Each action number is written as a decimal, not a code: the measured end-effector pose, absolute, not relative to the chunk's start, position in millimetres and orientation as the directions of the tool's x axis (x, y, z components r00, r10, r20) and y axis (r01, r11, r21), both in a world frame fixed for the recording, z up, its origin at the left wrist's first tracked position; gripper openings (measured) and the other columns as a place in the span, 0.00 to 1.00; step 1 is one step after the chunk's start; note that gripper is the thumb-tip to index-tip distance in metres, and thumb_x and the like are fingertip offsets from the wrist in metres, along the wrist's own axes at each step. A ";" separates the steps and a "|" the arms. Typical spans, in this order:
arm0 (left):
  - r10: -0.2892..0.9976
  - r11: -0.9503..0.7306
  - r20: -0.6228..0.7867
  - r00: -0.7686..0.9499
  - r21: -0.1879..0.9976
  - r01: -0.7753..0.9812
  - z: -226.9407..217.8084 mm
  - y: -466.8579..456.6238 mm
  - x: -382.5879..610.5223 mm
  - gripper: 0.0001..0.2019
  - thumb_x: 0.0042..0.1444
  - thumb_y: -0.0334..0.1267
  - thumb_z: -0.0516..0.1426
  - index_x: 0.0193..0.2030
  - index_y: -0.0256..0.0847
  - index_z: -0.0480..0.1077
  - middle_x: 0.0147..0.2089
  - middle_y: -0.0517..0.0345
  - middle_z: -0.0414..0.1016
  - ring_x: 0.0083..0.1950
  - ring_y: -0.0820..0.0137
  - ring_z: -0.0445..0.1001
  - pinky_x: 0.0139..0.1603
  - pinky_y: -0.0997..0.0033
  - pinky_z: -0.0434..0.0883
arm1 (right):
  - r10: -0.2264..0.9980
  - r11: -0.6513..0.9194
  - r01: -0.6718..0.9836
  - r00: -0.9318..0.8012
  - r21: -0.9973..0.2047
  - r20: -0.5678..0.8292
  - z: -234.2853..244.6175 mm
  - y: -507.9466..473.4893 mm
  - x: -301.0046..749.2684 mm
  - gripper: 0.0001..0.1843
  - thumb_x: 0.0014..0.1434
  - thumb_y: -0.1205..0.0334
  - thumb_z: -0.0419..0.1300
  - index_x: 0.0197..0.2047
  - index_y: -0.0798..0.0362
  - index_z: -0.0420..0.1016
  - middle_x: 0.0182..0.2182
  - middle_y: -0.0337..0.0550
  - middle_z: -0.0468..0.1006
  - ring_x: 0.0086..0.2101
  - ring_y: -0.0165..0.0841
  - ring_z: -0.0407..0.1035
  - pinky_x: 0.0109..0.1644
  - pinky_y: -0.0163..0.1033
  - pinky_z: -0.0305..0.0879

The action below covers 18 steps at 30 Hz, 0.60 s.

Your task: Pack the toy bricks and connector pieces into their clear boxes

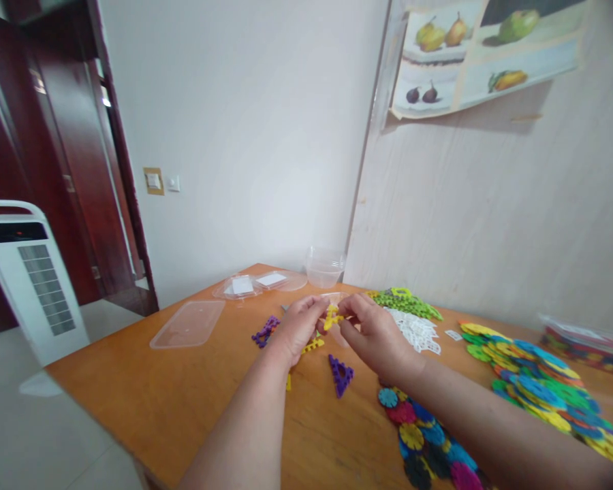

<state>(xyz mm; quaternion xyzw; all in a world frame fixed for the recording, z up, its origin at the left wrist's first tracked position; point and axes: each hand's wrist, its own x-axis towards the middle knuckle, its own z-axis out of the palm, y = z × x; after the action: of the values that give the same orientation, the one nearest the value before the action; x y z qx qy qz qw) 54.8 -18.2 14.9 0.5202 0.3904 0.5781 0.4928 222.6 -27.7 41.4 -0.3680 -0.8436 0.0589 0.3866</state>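
Note:
My left hand (302, 325) and my right hand (372, 333) meet above the table, both pinching a small yellow plastic building piece (332, 317) between them. Its exact shape is partly covered by my fingers. Just below my left hand lies another yellow notched piece (314, 346). A purple notched triangle (341, 375) rests on the wood in front of both hands. Left of my left hand sits a small cluster of purple pieces (265, 331), with a little orange showing among them.
Behind my right hand are a green pile (409, 303) and a white pile (415, 329) of pieces. Colourful notched discs (536, 381) spread to the right, with more discs (429, 435) under my right forearm. A clear lid (188, 324) and clear tub (325, 267) stand on the table (194, 401).

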 end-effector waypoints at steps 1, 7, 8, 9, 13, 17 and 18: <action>0.974 -0.186 0.204 0.095 0.968 -0.171 14.2 -19.4 55.8 0.17 0.53 0.52 0.60 0.33 0.39 0.70 0.27 0.62 0.69 0.23 0.78 0.65 0.21 0.80 0.58 | 0.654 0.733 0.568 -0.436 -0.374 0.619 39.9 -28.0 224.2 0.08 0.56 0.72 0.52 0.37 0.51 0.66 0.34 0.40 0.70 0.35 0.31 0.66 0.40 0.35 0.61; 0.978 -0.121 0.156 0.136 0.965 -0.235 8.4 -15.9 54.9 0.12 0.49 0.44 0.63 0.36 0.40 0.71 0.25 0.63 0.69 0.23 0.79 0.66 0.24 0.81 0.60 | 0.620 0.773 0.559 -0.566 -0.300 0.543 39.4 -35.1 232.0 0.15 0.54 0.73 0.54 0.44 0.51 0.68 0.45 0.46 0.73 0.46 0.36 0.67 0.51 0.41 0.63; 0.981 -0.117 0.150 0.124 0.964 -0.237 7.7 -14.9 54.3 0.12 0.49 0.44 0.63 0.36 0.40 0.71 0.25 0.63 0.69 0.23 0.78 0.67 0.24 0.80 0.61 | 0.606 0.786 0.549 -0.596 -0.284 0.527 40.1 -36.3 233.0 0.18 0.54 0.72 0.55 0.48 0.50 0.68 0.48 0.46 0.72 0.50 0.38 0.66 0.54 0.43 0.62; 0.983 -0.117 0.147 0.114 0.964 -0.237 7.2 -14.2 53.9 0.12 0.48 0.44 0.63 0.36 0.40 0.71 0.26 0.62 0.70 0.24 0.78 0.68 0.24 0.80 0.61 | 0.594 0.797 0.538 -0.619 -0.274 0.514 40.6 -37.2 233.7 0.20 0.53 0.71 0.57 0.51 0.50 0.68 0.50 0.47 0.72 0.52 0.39 0.65 0.57 0.44 0.61; 0.985 -0.120 0.146 0.089 0.962 -0.246 7.2 -13.7 53.7 0.12 0.48 0.43 0.64 0.35 0.40 0.70 0.26 0.62 0.71 0.24 0.78 0.68 0.25 0.80 0.63 | 0.617 0.779 0.554 -0.600 -0.292 0.509 40.0 -37.4 233.9 0.25 0.54 0.64 0.61 0.55 0.49 0.66 0.51 0.48 0.73 0.52 0.41 0.66 0.57 0.47 0.62; 0.987 -0.084 0.114 0.114 0.968 -0.237 9.7 -16.4 55.1 0.10 0.47 0.39 0.63 0.36 0.41 0.70 0.25 0.63 0.70 0.24 0.78 0.67 0.25 0.80 0.63 | 0.646 0.751 0.591 -0.566 -0.294 0.512 38.2 -36.8 231.9 0.24 0.55 0.63 0.61 0.55 0.51 0.66 0.49 0.48 0.74 0.50 0.40 0.67 0.54 0.46 0.63; 0.987 -0.077 0.106 0.121 0.971 -0.227 10.6 -17.3 55.5 0.10 0.47 0.38 0.63 0.36 0.41 0.70 0.25 0.63 0.70 0.24 0.78 0.67 0.26 0.80 0.63 | 0.652 0.746 0.599 -0.564 -0.292 0.506 38.1 -37.0 231.8 0.23 0.54 0.64 0.60 0.55 0.51 0.67 0.48 0.48 0.74 0.49 0.40 0.68 0.54 0.45 0.63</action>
<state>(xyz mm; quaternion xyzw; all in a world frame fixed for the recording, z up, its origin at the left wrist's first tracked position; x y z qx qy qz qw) 55.5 -17.3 10.6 0.4958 0.3835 0.5410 0.5608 231.8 -37.0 38.1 -0.3540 -0.8833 0.0436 0.3041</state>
